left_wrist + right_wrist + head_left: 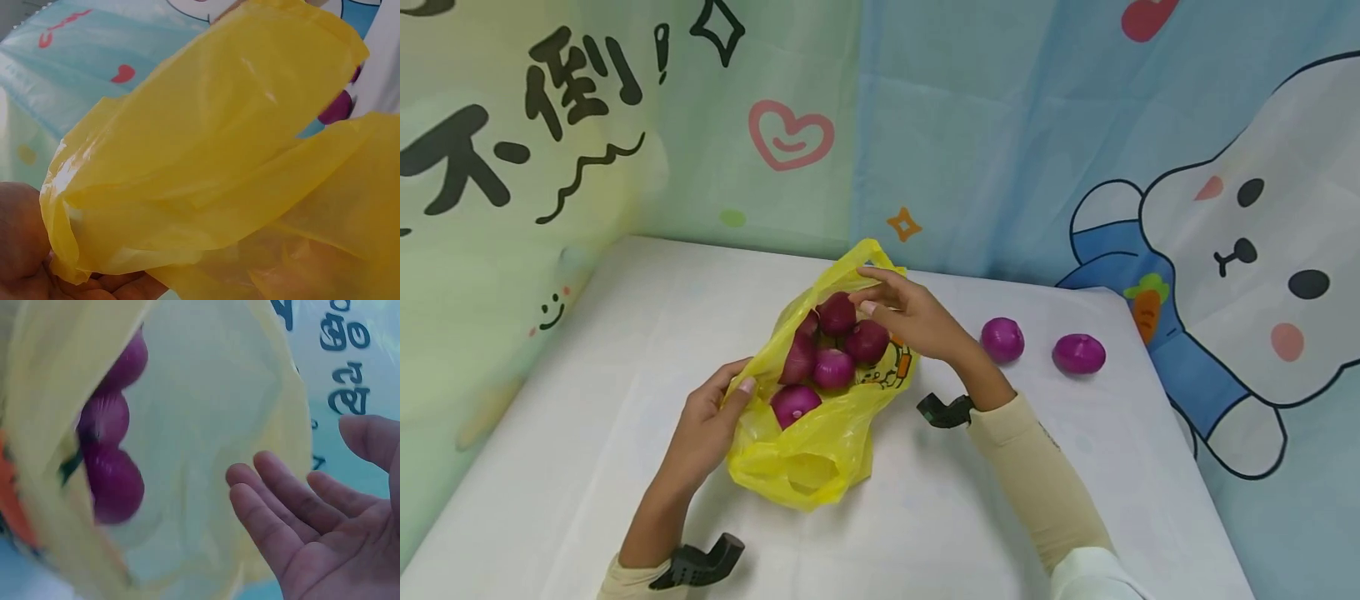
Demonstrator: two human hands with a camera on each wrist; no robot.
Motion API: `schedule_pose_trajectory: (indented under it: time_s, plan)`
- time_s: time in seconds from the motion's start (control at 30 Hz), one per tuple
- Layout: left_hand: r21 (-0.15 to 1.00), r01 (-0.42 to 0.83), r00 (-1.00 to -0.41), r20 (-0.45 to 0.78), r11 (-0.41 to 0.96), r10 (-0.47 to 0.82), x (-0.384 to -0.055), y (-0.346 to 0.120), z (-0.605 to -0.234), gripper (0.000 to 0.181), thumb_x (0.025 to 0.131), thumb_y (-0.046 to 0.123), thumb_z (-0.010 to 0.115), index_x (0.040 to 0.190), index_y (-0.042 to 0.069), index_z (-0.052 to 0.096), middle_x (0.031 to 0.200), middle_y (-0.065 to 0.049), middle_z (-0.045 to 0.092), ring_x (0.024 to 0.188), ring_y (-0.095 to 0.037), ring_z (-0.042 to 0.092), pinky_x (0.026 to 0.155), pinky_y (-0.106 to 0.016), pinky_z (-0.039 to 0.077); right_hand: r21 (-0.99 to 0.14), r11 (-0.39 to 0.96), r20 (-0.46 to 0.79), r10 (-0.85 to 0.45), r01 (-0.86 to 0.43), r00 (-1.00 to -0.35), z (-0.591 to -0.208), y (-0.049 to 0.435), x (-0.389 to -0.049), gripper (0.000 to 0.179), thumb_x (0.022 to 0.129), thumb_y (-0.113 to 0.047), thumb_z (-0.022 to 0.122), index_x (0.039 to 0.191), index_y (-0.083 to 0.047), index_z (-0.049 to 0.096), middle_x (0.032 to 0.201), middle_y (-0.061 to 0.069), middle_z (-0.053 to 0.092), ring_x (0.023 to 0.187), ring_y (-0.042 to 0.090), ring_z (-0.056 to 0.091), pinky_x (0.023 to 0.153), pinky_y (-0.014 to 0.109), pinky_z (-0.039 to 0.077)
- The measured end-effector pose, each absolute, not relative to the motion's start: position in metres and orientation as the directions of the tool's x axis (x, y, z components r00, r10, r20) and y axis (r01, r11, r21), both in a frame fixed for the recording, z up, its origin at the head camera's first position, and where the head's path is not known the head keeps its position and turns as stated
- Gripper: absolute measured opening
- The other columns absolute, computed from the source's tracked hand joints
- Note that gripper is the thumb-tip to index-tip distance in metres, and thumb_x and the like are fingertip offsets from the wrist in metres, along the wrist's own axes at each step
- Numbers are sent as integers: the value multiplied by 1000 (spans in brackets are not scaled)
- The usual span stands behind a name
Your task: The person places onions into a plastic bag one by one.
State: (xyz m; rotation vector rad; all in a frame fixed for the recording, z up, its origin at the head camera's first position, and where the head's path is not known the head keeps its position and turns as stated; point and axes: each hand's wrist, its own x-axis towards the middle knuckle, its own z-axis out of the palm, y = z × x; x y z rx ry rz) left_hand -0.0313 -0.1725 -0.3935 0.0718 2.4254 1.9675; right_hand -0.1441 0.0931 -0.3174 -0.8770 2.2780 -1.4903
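A yellow plastic bag [842, 433] sits mid-table with its mouth spread, and several red onions [833, 368] show inside. My left hand [707, 421] grips the bag's left edge between thumb and fingers. In the left wrist view, that hand [22, 240] holds a fold of the thin yellow plastic [187, 169], which hides the onions beneath. Over the far right side of the mouth is my right hand [917, 317], fingers loosely extended close to the onions. The right wrist view shows this hand [337, 531] holding nothing, with onions [115, 481] lying beyond its fingertips.
Two more red onions, a round one [1002, 340] and a flatter-looking one [1078, 354], lie on the white tabletop [970, 500] right of the bag. A printed cloth backdrop [955, 142] rises behind the table. Black cameras [700, 565] are strapped to both wrists.
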Motion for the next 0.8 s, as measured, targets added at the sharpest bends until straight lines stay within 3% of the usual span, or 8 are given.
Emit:
schedule_pose_trajectory:
  time_s: [0.37,0.6,0.8]
  plan:
    - [979,31,-999,27,202,21,-33,-180,-393,33,92,33,44,121,18,50,102,-8,55,72,-25,52,63,-27,46,-890,294,213,-410,-349,-887,-338,142,-141,30,91,-10,47,119,1,50,111,20,53,104,30,50,86,33,40]
    - [979,26,-999,21,201,27,-32,-184,-395,34,92,34,43,122,19,48,109,-4,53,76,-24,50,67,-25,45,-852,455,182,-205,-258,-962,-371,188,-152,34,90,-24,51,120,-10,52,117,6,53,107,18,48,87,34,39]
    - [979,18,-1000,13,201,26,-33,-185,-395,33,91,35,44,121,21,48,105,-5,53,69,-24,50,60,-27,46,-862,452,222,-67,-228,-973,-402,232,-162,43,83,-30,60,122,-14,51,121,3,49,113,19,42,92,35,34]
